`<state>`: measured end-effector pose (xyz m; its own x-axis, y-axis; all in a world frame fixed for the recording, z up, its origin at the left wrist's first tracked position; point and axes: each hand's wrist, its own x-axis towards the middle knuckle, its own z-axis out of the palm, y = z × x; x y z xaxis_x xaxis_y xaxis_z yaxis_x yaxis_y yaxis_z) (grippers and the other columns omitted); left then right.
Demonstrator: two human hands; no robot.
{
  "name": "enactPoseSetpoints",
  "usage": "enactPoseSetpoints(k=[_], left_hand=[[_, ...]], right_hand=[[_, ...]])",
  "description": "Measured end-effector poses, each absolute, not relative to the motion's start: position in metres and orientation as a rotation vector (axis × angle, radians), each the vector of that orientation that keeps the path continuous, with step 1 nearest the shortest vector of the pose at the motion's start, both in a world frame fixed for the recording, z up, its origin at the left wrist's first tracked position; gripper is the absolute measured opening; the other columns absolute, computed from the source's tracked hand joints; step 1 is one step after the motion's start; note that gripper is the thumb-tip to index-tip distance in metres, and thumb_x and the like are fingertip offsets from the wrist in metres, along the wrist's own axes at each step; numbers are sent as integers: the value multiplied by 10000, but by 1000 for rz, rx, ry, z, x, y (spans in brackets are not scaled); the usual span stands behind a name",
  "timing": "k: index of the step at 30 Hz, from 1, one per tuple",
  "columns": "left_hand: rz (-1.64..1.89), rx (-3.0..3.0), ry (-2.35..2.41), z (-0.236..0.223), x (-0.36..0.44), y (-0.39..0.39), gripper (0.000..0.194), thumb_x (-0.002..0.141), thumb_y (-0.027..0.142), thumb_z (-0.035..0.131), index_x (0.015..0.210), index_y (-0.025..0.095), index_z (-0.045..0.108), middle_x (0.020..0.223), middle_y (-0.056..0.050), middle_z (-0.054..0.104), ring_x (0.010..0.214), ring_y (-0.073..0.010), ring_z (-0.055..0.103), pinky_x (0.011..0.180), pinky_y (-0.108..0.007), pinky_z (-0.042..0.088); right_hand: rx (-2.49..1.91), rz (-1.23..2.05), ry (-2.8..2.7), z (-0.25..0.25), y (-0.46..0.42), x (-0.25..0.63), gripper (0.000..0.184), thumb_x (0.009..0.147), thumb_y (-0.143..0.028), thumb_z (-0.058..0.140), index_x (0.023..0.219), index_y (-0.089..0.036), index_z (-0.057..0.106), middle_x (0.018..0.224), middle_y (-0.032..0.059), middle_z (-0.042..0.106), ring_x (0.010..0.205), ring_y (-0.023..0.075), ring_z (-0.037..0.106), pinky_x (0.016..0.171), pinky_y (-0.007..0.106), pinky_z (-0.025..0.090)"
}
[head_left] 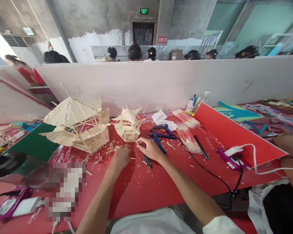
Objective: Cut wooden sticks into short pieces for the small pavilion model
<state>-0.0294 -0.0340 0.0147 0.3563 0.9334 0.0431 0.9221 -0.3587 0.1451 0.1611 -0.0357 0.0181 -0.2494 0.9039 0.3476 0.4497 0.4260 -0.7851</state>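
A small pavilion model made of thin wooden sticks stands upright on the red table. Just in front of it is my right hand, thumb and fingers pinched together beside its base; anything between the fingertips is too small to name. My left hand is closed, knuckles up, over loose stick offcuts; its fingertips are mostly hidden. To the left stands a larger stick pavilion with two tiers of roof. A green-handled tool lies partly beneath my right hand.
Blue-handled pliers, packs of wooden sticks and a black pen-like tool lie right of my hands. A red board and purple power strip are farther right. A green board leans at left. Another person's arm shows at right.
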Motion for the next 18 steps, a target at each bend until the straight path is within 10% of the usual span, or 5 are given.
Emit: enactPoseSetpoints(k=[18], left_hand=[[867, 2060, 1295, 16, -24, -18, 192, 895, 207, 522, 1077, 187, 581, 927, -61, 690, 821, -194, 656, 732, -302, 487]], right_hand=[[-1010, 931, -1808, 12, -35, 157, 132, 856, -220, 636, 985, -192, 638, 977, 63, 735, 904, 193, 719, 829, 315, 535]])
